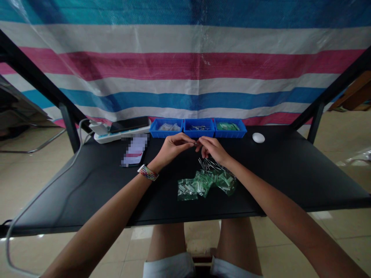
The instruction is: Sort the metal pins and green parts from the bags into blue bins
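My left hand and my right hand meet above the middle of the black table, fingertips almost touching. Thumb and index finger of the left are pinched together; a tiny dark thing seems to be at their tips, too small to name. The right hand's fingers are curled in a pinch, and what they hold is hidden. Just below the right hand lie loose thin metal pins, partly covered by that hand and forearm. Closer to me rest several green-tinted clear plastic bags with small pale and metallic pieces inside.
Behind the hands stand three blue bins: one with clear bags, one with metal pieces, one with green bags. A white mouse sits right. At left are a phone, a power strip and another dark phone.
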The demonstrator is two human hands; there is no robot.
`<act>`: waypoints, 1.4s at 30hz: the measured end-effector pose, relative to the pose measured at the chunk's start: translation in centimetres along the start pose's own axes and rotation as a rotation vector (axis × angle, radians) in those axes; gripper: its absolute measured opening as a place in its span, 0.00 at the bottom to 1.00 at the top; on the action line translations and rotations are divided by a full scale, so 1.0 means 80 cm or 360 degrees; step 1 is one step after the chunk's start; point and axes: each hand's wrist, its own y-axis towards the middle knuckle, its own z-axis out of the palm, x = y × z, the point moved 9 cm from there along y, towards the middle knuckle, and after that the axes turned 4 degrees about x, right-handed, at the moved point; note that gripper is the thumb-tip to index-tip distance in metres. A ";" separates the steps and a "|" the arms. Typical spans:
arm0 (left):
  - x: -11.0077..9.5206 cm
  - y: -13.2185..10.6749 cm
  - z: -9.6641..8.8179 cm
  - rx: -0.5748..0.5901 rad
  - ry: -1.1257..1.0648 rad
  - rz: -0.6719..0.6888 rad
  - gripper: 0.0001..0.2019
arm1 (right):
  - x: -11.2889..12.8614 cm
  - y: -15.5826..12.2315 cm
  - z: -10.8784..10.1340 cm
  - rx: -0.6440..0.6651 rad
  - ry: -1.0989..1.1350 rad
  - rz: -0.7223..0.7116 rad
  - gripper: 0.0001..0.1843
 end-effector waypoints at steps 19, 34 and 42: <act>0.034 -0.002 0.002 0.0024 -0.0185 -0.0386 0.20 | 0.026 -0.008 -0.017 -0.0273 -0.0011 -0.0324 0.13; 0.017 0.000 0.006 0.0001 -0.0135 -0.0227 0.12 | 0.022 -0.008 -0.023 -0.0307 0.0125 -0.0325 0.13; 0.014 0.000 0.006 -0.0022 -0.0125 -0.0220 0.12 | 0.019 -0.007 -0.024 -0.0329 0.0139 -0.0312 0.13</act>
